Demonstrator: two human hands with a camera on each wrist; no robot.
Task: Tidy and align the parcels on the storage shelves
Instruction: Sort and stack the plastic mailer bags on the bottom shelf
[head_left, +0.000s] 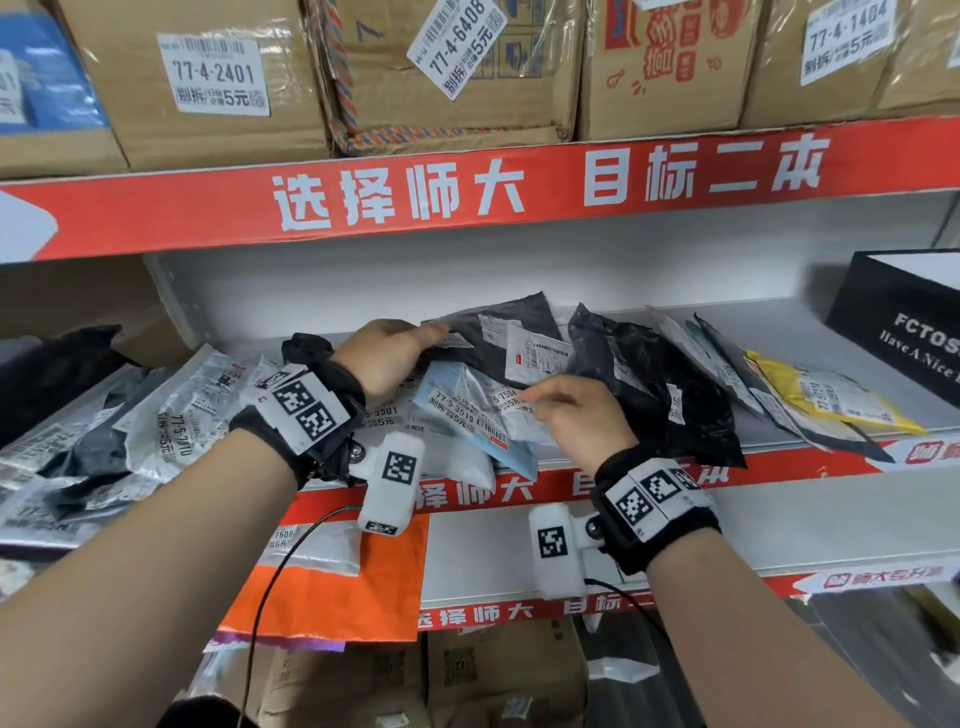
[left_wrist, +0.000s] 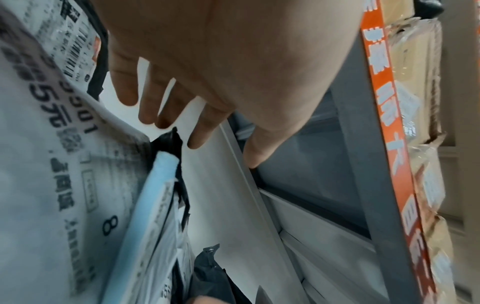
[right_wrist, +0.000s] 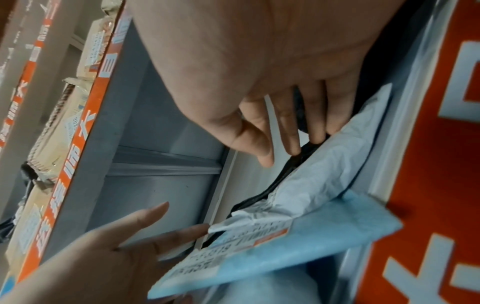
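Both hands reach onto the shelf (head_left: 779, 322): left hand (head_left: 384, 358), fingers straight, presses a black bag (head_left: 498, 322). Right hand (head_left: 576, 415) touches a crinkled white mailer (head_left: 488, 400) with loose fingers, beside a blue mailer (head_left: 447, 379) labelled "77-5-3519".

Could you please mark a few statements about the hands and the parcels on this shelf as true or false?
1. The left hand rests on a black parcel. True.
2. The blue parcel lies on the floor. False: it lies on the shelf, between the hands.
3. The right hand touches a white parcel. True.
4. The yellow parcel lies left of both hands. False: it lies to their right.
5. Cardboard boxes stand on the shelf above. True.
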